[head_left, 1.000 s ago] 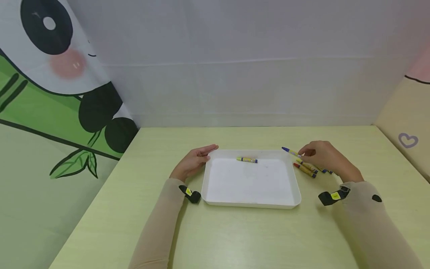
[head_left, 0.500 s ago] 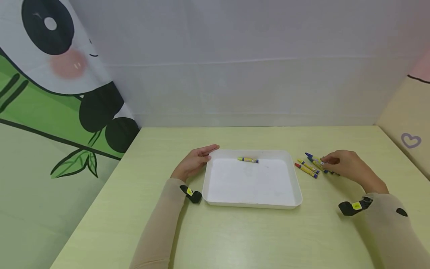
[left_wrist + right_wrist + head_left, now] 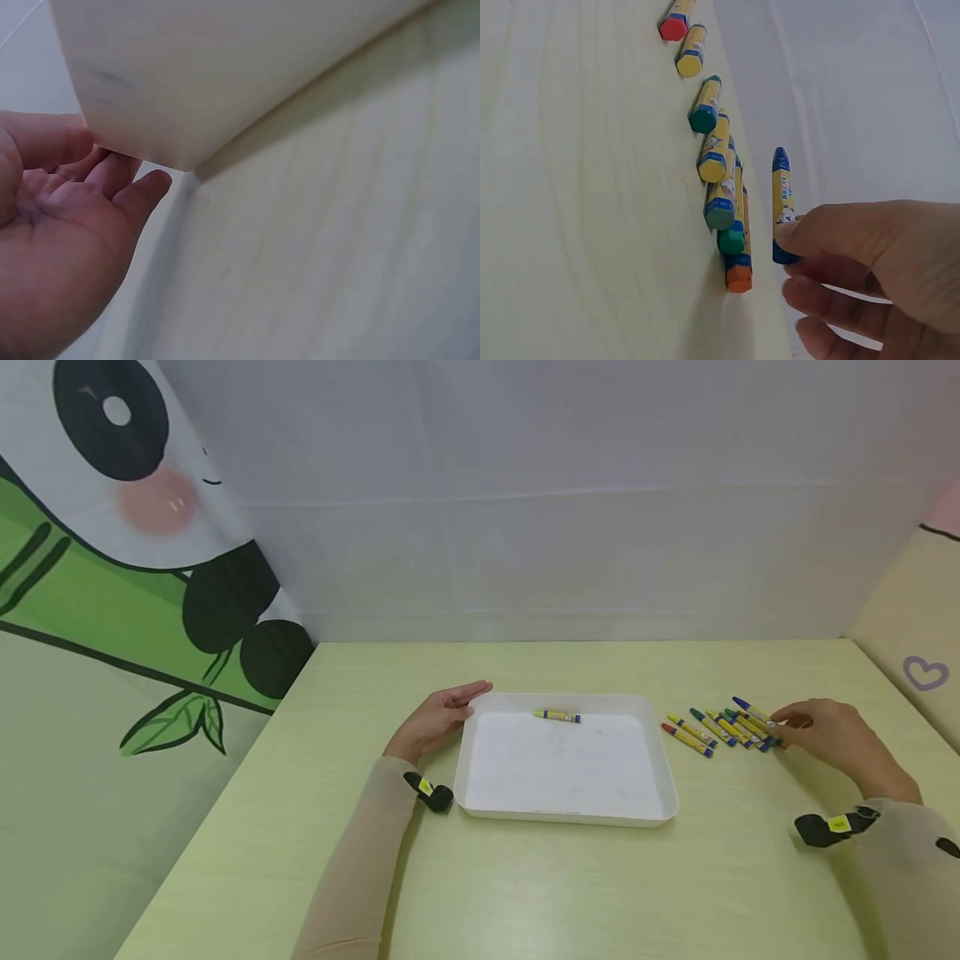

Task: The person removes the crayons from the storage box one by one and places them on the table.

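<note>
A white rectangular tray [image 3: 570, 772] stands on the table, with one yellow-green crayon [image 3: 557, 716] lying near its back wall. My left hand [image 3: 433, 722] grips the tray's back left corner; in the left wrist view its thumb lies against the tray wall [image 3: 187, 82] and the fingers pass partly behind it. At the right, my right hand [image 3: 828, 733] pinches a blue crayon [image 3: 782, 191] between thumb and fingers, raised above the table. Several crayons lie side by side below it, among them a red crayon [image 3: 687, 740], a yellow crayon [image 3: 692, 52] and an orange crayon [image 3: 739, 276].
The pale wooden table [image 3: 525, 893] runs back to a grey-white cloth wall [image 3: 570, 560]. A printed cartoon panel [image 3: 150, 635] flanks the left side, and a beige panel [image 3: 918, 635] the right. A black wrist camera [image 3: 825, 829] hangs beside the right sleeve.
My right hand has moved to the right with the blue crayon, away from the tray, uncovering more of the crayon row. The left hand stays at the tray corner.
</note>
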### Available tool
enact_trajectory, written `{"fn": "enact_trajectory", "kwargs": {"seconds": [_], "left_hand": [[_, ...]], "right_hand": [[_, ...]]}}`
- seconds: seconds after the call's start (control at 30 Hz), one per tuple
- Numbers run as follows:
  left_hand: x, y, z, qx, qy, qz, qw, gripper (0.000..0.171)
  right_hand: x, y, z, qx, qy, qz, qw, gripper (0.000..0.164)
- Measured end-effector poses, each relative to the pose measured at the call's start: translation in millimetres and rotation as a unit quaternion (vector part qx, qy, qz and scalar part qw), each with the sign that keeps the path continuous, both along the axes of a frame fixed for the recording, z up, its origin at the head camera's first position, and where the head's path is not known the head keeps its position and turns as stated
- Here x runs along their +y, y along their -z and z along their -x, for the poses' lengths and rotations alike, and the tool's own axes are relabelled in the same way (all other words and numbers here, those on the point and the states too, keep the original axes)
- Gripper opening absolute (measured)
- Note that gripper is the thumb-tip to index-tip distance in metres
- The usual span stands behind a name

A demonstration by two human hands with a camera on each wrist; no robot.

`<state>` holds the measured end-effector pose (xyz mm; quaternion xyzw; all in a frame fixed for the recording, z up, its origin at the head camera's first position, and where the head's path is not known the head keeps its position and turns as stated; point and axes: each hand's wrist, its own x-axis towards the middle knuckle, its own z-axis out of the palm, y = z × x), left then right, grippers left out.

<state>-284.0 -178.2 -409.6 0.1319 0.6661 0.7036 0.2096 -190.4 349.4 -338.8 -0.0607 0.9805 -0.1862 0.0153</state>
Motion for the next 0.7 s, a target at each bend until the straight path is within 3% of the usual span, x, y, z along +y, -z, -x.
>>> {"fn": "enact_trajectory", "kwargs": {"seconds": [0.37,0.7], "left_hand": [[-3.8,-1.8,-6.0,0.0,0.006,0.006,1.0,0.053],[-8.8,1.6,-9.6,-0.002,0.015,0.001,0.9999,0.054]], "right_hand": [[14.8,17.2,-19.0,0.023,0.043,-0.014,0.999,0.035],[13.9,29.4,-27.8,-0.015,0.053,-0.009,0.998,0.04]]}}
